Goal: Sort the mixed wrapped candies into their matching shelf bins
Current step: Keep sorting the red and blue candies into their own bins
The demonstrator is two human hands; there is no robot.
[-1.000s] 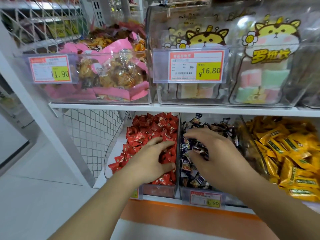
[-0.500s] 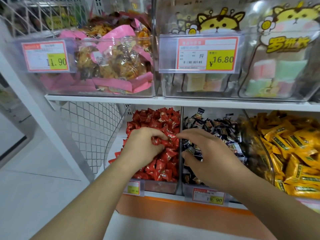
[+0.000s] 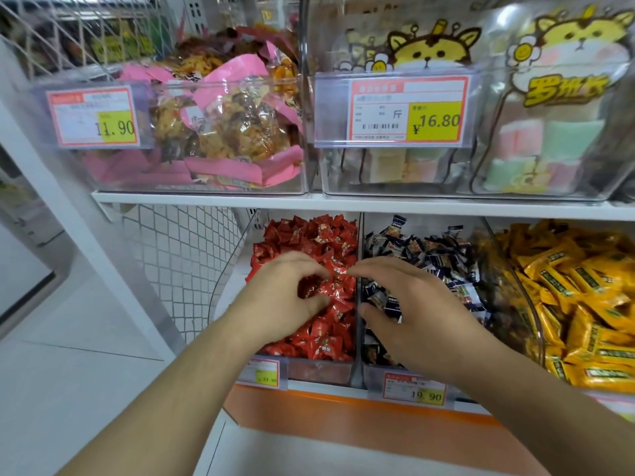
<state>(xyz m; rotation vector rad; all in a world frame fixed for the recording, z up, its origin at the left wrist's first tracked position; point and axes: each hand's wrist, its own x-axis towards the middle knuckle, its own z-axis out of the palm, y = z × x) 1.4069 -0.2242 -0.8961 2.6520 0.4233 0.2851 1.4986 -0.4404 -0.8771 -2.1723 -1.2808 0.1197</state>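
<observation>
Head view: curled fingers [image 3: 318,269] of the left hand [image 3: 285,297] clamp on a cluster of red wrapped candies [image 3: 330,286] in the clear plastic bin [image 3: 319,371] on the lower shelf. Fingers of the right hand [image 3: 412,314] curl around dark blue wrapped candies [image 3: 381,297] in the neighbouring bin just right. Farther right lie yellow wrapped candies [image 3: 584,290]. On the white upper shelf [image 3: 206,198] sit pink snack bags [image 3: 233,132] and a yellow price tag [image 3: 391,111].
</observation>
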